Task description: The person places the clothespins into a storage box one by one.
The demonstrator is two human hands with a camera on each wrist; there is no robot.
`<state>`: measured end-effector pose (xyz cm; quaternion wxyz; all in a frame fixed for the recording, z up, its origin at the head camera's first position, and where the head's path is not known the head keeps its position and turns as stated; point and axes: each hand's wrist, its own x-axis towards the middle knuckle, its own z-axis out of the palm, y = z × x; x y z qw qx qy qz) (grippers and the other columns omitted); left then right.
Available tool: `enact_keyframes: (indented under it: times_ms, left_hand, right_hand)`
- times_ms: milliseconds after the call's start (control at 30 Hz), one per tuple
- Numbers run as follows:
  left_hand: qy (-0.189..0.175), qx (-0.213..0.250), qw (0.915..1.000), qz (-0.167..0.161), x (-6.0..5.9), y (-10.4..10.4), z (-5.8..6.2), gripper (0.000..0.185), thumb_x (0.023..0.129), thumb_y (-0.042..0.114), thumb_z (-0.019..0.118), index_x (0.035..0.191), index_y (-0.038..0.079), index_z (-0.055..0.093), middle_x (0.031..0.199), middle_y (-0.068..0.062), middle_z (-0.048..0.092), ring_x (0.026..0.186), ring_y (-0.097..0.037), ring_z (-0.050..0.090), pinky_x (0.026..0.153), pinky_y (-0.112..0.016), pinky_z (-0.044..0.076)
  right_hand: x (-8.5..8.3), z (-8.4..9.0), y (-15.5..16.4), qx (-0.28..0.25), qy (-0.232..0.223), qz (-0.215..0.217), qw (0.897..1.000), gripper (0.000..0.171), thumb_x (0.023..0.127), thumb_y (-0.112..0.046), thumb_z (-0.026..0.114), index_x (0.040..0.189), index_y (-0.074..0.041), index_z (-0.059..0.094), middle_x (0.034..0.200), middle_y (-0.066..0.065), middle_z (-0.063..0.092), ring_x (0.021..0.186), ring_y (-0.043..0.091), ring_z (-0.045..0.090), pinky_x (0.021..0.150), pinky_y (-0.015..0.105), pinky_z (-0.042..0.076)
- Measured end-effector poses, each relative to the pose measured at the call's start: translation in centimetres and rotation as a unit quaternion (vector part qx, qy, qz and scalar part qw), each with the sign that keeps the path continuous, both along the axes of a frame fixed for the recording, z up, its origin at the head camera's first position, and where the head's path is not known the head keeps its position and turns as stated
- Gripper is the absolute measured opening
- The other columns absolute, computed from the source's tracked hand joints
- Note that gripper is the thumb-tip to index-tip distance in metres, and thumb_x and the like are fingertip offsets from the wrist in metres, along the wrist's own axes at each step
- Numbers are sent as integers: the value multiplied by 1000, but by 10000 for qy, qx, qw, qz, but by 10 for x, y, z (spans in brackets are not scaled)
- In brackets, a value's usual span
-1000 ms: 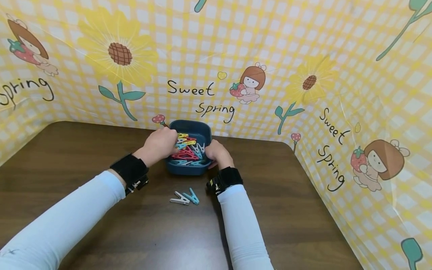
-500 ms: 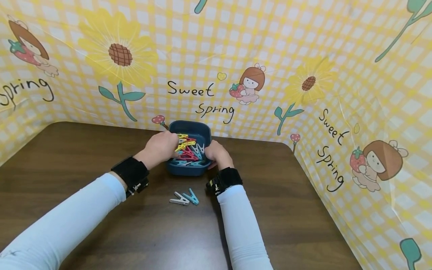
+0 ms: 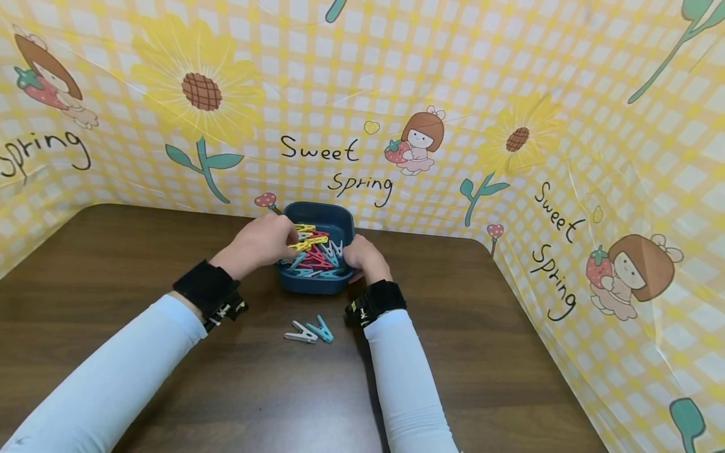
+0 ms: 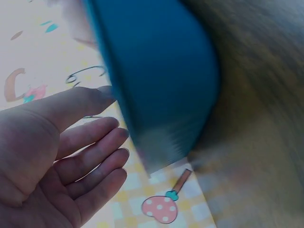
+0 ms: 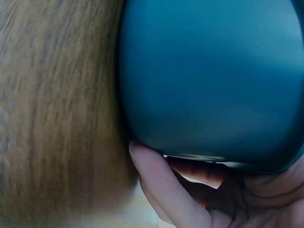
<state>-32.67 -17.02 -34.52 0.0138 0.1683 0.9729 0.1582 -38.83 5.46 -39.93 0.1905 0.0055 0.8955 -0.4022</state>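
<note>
A dark blue plastic box (image 3: 314,287) full of colourful clothespins (image 3: 321,258) sits at the back of the table. My left hand (image 3: 263,244) reaches over its left rim, fingertips beside a yellow clothespin (image 3: 311,243) on the pile. In the left wrist view, that hand's fingers (image 4: 97,161) are loosely extended and apart, with the thumb tip right at the rim. My right hand (image 3: 365,257) grips the box's right side; in the right wrist view its fingers (image 5: 164,183) lie along the outer wall.
A white clothespin (image 3: 302,334) and a light blue clothespin (image 3: 321,329) lie together on the brown wooden table (image 3: 255,390), in front of the box. A yellow checked cloth (image 3: 340,82) with printed flowers rises right behind the box and along the right side.
My left hand has shifted a little to the left from over the pile, showing more of the clothespins. The right hand and the box stay put.
</note>
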Motion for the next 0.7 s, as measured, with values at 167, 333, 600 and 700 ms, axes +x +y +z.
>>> enact_keyframes:
  times_ms: [167, 333, 600, 700]
  left_hand:
    - [268, 409, 9988, 92, 10, -7, 12, 31, 98, 25, 81, 119, 3, 81, 113, -15, 82, 94, -26, 74, 88, -48, 63]
    - [512, 622, 9967, 82, 30, -13, 26, 34, 96, 28, 83, 121, 5, 80, 112, -14, 81, 100, -28, 71, 92, -50, 61]
    - [614, 429, 9954, -600, 69, -15, 36, 42, 93, 28, 88, 128, 6, 77, 125, -12, 79, 109, -29, 70, 100, -54, 60]
    - [600, 262, 9948, -778, 84, -13, 37, 47, 92, 28, 88, 133, 8, 75, 134, -14, 76, 124, -33, 69, 109, -58, 58]
  right_hand:
    - [-4, -2, -2, 43, 2, -12, 10000, 38, 112, -11, 45, 148, 1, 51, 136, 22, 63, 107, 38, 73, 65, 41, 69]
    - [-4, 0, -3, 110, -157, 8, 9998, 38, 113, -11, 45, 148, 0, 51, 136, 22, 63, 101, 36, 75, 65, 40, 69]
    - [-1, 0, -2, 14, -114, 2, 9999, 34, 113, -11, 44, 144, 1, 53, 133, 21, 63, 104, 36, 74, 65, 41, 69]
    - [-1, 0, -2, -3, -81, -20, 10000, 33, 113, -11, 44, 143, 0, 54, 132, 20, 63, 104, 35, 73, 65, 41, 69]
